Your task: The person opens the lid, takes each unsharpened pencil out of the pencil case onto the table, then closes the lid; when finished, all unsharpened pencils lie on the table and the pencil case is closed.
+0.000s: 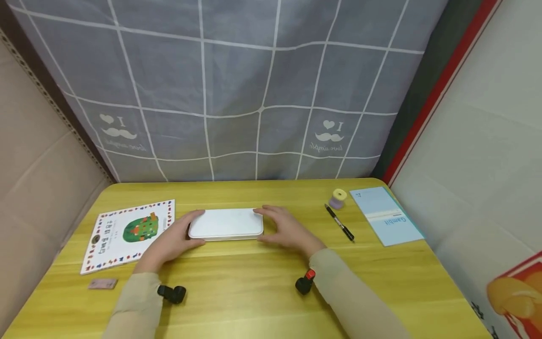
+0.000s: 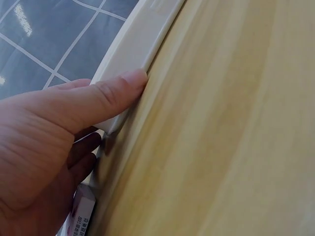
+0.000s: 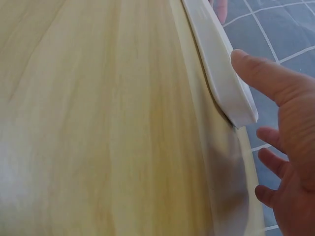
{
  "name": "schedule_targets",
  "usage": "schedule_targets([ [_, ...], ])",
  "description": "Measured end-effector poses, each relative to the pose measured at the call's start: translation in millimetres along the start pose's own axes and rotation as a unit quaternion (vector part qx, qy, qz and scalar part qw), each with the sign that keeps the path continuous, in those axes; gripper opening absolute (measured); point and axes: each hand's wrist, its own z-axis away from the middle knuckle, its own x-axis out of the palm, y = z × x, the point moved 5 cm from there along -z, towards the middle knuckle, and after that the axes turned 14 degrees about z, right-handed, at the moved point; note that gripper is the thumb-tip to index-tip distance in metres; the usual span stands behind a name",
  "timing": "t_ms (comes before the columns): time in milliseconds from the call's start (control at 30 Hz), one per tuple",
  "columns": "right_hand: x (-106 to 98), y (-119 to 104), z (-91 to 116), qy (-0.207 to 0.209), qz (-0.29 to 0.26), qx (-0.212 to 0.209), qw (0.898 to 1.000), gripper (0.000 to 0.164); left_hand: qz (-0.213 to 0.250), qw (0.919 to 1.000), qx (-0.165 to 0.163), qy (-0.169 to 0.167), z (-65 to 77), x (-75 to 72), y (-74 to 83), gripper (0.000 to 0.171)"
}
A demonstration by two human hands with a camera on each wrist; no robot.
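Note:
A flat white case (image 1: 226, 223) with rounded corners lies lengthwise at the middle of the table. My left hand (image 1: 171, 242) holds its left end, thumb along the front side and fingers round toward the back. In the left wrist view the thumb (image 2: 120, 93) presses on the case's pale side wall (image 2: 142, 44). At the other end, my right hand (image 1: 290, 230) is spread around the right corners with the fingers loosely bent. The right wrist view has its thumb (image 3: 256, 71) beside the case's wall (image 3: 216, 64), the lower fingers apart from it.
On the left lie a white booklet with a green picture (image 1: 114, 252) and a small pinkish block (image 1: 102, 283). To the right are a black pen (image 1: 339, 223), a yellow and purple spool (image 1: 338, 198) and a light blue notebook (image 1: 381, 205). A grey checked curtain (image 1: 237, 136) hangs behind the table.

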Motion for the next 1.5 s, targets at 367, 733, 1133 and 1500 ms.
schedule_targets([
  [367, 16.0, 1.5, -13.1, -0.014, -0.011, -0.001, 1.0, 0.071, 0.015, 0.9998, -0.014, -0.003, 1.0, -1.4, 1.2, 0.092],
  [733, 12.9, -2.4, -17.3, 0.006, -0.025, 0.022, 0.999, 0.062, 0.023, 0.9983, -0.053, 0.011, -4.8, -2.2, -1.0, 0.105],
  [1133, 15.6, -2.1, -21.1, 0.007, -0.033, 0.016, 0.999, 0.062, 0.017, 0.9993, -0.03, 0.014, -10.7, -1.1, -10.8, 0.104],
  [1500, 11.0, 0.3, -25.6, 0.012, -0.045, 0.022, 0.999, 0.058, 0.023, 0.9988, -0.032, 0.031, -10.2, 0.7, -11.1, 0.107],
])
